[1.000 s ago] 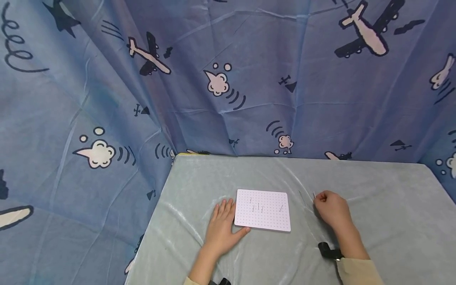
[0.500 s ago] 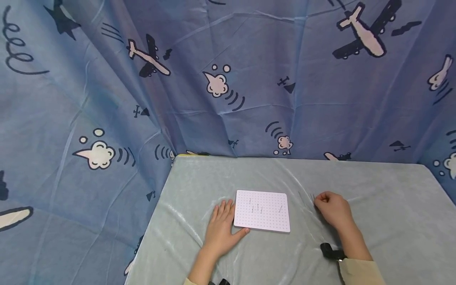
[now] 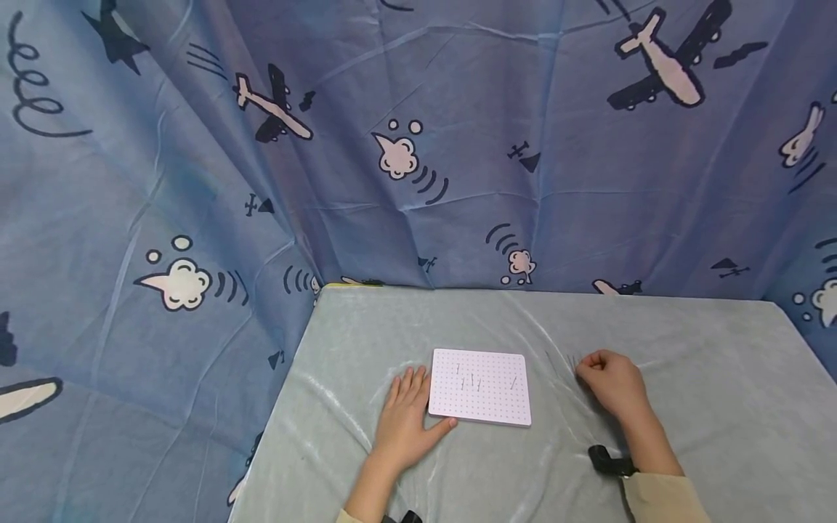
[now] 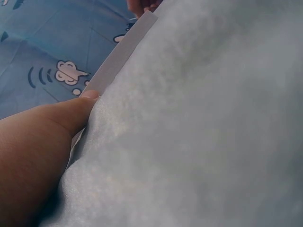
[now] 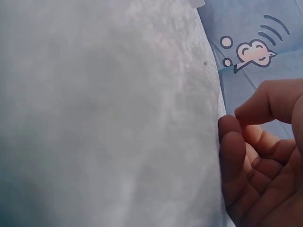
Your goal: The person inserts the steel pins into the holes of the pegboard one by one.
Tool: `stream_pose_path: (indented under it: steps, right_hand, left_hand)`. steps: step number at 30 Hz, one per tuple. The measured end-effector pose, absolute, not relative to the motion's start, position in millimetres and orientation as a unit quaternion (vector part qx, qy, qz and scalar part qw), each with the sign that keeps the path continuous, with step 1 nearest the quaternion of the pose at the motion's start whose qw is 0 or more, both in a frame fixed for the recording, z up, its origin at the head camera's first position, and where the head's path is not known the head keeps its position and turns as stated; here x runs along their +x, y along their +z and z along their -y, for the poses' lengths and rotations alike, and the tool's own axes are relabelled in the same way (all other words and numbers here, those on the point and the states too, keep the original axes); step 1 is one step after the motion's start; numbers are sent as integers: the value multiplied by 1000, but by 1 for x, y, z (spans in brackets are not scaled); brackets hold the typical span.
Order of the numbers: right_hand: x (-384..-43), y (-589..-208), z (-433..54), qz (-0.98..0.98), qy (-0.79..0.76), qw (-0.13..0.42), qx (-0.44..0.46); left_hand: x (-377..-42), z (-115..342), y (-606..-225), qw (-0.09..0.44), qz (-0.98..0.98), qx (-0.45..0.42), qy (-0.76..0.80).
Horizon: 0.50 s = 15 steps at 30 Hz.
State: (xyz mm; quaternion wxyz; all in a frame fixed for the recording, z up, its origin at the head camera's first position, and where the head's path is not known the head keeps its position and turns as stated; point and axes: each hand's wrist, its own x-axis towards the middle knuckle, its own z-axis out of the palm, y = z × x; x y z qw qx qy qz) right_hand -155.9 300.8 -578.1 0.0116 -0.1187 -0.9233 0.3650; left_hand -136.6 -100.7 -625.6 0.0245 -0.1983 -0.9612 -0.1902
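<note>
A white board (image 3: 480, 387) with a grid of small dots or holes lies on the cloth-covered table. Several thin dark pins (image 3: 472, 380) show on its face; whether they stand or lie is too small to tell. My left hand (image 3: 405, 420) rests flat beside it, fingers spread along its left side, thumb touching the front edge, as the left wrist view also shows. Right of the board, my right hand (image 3: 613, 381) has thumb and fingers pinched at a thin pin (image 3: 574, 359). In the right wrist view the fingertips (image 5: 232, 142) are curled, and no pin is visible there.
Another thin line, perhaps a pin (image 3: 549, 358), lies between the board and the right hand. A pale, wrinkled cloth (image 3: 366, 327) covers the table. Blue patterned curtains (image 3: 458, 145) hang behind and at the left. A black wrist camera (image 3: 608, 461) sits on the right wrist.
The thin pin at the right fingertips looked bright one second ago and looks darker now, with another thin line beside it. Both hands stay nearly in place; the head view shifts slightly.
</note>
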Motion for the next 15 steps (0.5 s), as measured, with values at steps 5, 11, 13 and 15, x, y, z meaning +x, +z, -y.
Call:
stream_pose_path:
  steps: [5, 11, 13, 15]
  right_hand:
    - [-152, -579, -296, 915, 390, 26, -105]
    - [-143, -570, -272, 897, 433, 49, -67]
    - [-139, -564, -261, 891, 447, 58, -55]
    - [-135, -557, -250, 885, 457, 71, -44]
  left_hand:
    - [-136, 101, -626, 22, 961, -198, -192]
    - [-137, 102, -626, 30, 961, -201, -189]
    - [-138, 102, -626, 29, 961, -201, -188]
    - [-137, 101, -626, 25, 961, -201, -188]
